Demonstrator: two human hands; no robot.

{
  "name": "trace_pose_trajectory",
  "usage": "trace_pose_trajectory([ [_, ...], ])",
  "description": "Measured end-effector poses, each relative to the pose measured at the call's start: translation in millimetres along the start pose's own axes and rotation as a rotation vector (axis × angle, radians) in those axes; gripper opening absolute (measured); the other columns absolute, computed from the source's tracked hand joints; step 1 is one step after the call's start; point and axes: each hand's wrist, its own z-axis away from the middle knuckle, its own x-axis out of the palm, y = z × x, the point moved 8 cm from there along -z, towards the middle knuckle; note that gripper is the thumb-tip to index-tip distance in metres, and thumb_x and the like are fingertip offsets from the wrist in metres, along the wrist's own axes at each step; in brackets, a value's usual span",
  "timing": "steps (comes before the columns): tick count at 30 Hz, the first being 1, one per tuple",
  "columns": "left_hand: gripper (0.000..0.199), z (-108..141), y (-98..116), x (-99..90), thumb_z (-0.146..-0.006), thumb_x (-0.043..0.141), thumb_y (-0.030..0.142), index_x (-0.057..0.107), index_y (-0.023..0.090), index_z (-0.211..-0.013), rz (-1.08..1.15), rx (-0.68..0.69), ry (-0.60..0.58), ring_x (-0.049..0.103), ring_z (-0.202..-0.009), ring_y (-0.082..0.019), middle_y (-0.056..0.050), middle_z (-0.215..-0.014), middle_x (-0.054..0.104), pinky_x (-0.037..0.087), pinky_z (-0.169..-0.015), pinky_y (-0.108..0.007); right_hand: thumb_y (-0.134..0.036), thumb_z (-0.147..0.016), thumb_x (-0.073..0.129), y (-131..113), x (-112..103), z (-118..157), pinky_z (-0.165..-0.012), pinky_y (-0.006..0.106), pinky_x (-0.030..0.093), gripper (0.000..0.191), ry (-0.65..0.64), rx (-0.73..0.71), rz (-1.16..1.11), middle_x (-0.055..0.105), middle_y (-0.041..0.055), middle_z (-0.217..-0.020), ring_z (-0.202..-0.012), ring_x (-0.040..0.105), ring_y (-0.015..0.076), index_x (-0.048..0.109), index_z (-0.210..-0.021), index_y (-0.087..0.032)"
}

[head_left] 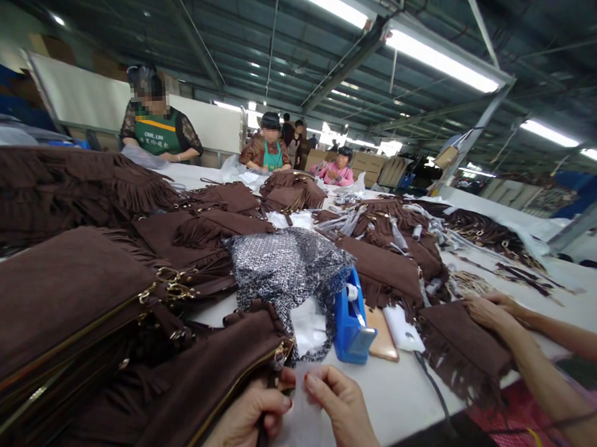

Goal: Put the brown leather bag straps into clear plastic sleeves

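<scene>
A brown fringed bag (pixel 220 364) with a gold zipper lies at the front, its zipper end beside my left hand (pixel 248 416). The fingers of that hand are curled closed around a dark brown strap (pixel 261 442). Just to its right, my right hand (pixel 345 408) pinches a thin translucent plastic sheet (pixel 306 416) between thumb and fingers. The sheet hangs in the gap between both hands, and its lower part is blurred against the white table (pixel 388 405). A black-and-white patterned plastic bag (pixel 285 264) rests behind the hands.
Beside my right hand are a blue tape dispenser (pixel 351 321), a gold phone (pixel 381 332) and a white device (pixel 403 328) with a cable. Brown bags (pixel 61 282) pile up at left. A co-worker's hands (pixel 496 313) touch another bag (pixel 462 341); several people sit across.
</scene>
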Motion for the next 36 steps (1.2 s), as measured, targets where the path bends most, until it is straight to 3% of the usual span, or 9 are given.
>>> trace_pose_trajectory([
  [10,0.015,-4,-12,8.2,-0.058,0.062,0.024,0.051,0.015,-0.058,-0.041,-0.009,-0.045,0.02,-0.03,-0.003,0.01,-0.028,0.027,0.013,-0.037,-0.017,-0.044,-0.065,0.069,19,10,3,-0.06,0.023,0.04,0.034,-0.092,0.063,-0.046,0.063,0.0024,-0.071,-0.065,0.054,0.0143,0.064,-0.08,-0.014],
  [13,0.014,-2,-9,9.0,-0.055,0.064,0.023,0.052,0.014,-0.058,-0.028,-0.002,-0.036,0.021,-0.03,-0.002,0.009,-0.03,0.03,0.015,-0.037,-0.017,-0.047,-0.059,0.072,33,0,2,-0.051,0.023,0.037,0.036,0.005,0.131,-0.086,0.06,0.0016,-0.057,-0.052,0.049,0.0121,0.064,-0.065,-0.013],
  [15,0.015,4,-2,5.8,-0.055,0.065,0.021,0.055,0.013,-0.061,-0.023,0.039,0.033,0.027,-0.033,-0.002,0.006,-0.038,0.042,0.019,-0.038,-0.017,-0.046,-0.051,0.076,37,-8,2,-0.046,0.022,0.033,0.038,0.084,0.156,-0.105,0.054,-0.0014,-0.048,-0.045,0.042,0.0095,0.059,-0.055,-0.013],
  [18,0.018,19,3,3.8,-0.058,0.065,0.023,0.058,0.01,-0.068,-0.049,0.024,0.103,0.043,-0.044,-0.007,-0.003,-0.057,0.059,0.031,-0.043,-0.018,-0.043,-0.05,0.078,29,-16,5,-0.047,0.021,0.032,0.037,0.104,0.109,-0.035,0.051,-0.0031,-0.047,-0.046,0.039,0.0084,0.055,-0.052,-0.014],
  [21,0.015,35,-11,10.0,-0.064,0.061,0.025,0.057,0.011,-0.069,-0.08,-0.144,0.034,0.052,-0.052,-0.011,-0.007,-0.063,0.062,0.036,-0.049,-0.02,-0.043,-0.055,0.075,20,-22,14,-0.051,0.022,0.033,0.036,0.059,0.081,0.053,0.053,-0.0023,-0.052,-0.051,0.042,0.0101,0.053,-0.058,-0.015],
  [24,0.013,46,-25,14.0,-0.064,0.062,0.024,0.059,0.012,-0.067,-0.114,-0.233,-0.037,0.05,-0.052,-0.01,-0.005,-0.06,0.06,0.036,-0.052,-0.019,-0.046,-0.059,0.072,18,-35,29,-0.052,0.022,0.029,0.037,0.069,0.054,0.184,0.047,-0.0037,-0.052,-0.053,0.038,0.0094,0.052,-0.059,-0.014],
  [29,0.022,53,-27,21.5,-0.063,0.068,0.032,0.059,0.012,-0.06,-0.2,-0.193,-0.162,0.037,-0.047,-0.006,0.0,-0.055,0.052,0.024,-0.043,-0.017,-0.05,-0.064,0.064,23,-57,54,-0.05,0.023,0.024,0.038,0.149,-0.039,0.385,0.039,-0.0048,-0.05,-0.051,0.033,0.0086,0.053,-0.056,-0.015],
  [33,0.026,56,-33,38.9,-0.065,0.067,0.037,0.06,0.013,-0.074,-0.218,-0.269,-0.375,0.025,-0.039,-0.002,-0.003,-0.063,0.058,0.01,-0.038,-0.02,-0.051,-0.065,0.062,38,-64,71,-0.049,0.023,0.023,0.039,0.141,-0.03,0.396,0.038,-0.0047,-0.05,-0.05,0.031,0.0083,0.05,-0.054,-0.015],
  [36,0.026,50,-26,43.6,-0.064,0.069,0.034,0.058,0.012,-0.074,-0.095,-0.164,-0.337,0.027,-0.04,-0.002,-0.001,-0.06,0.054,0.015,-0.04,-0.019,-0.053,-0.064,0.063,50,-64,81,-0.049,0.023,0.021,0.041,0.118,0.028,0.352,0.038,-0.0045,-0.049,-0.049,0.029,0.008,0.05,-0.054,-0.015],
])
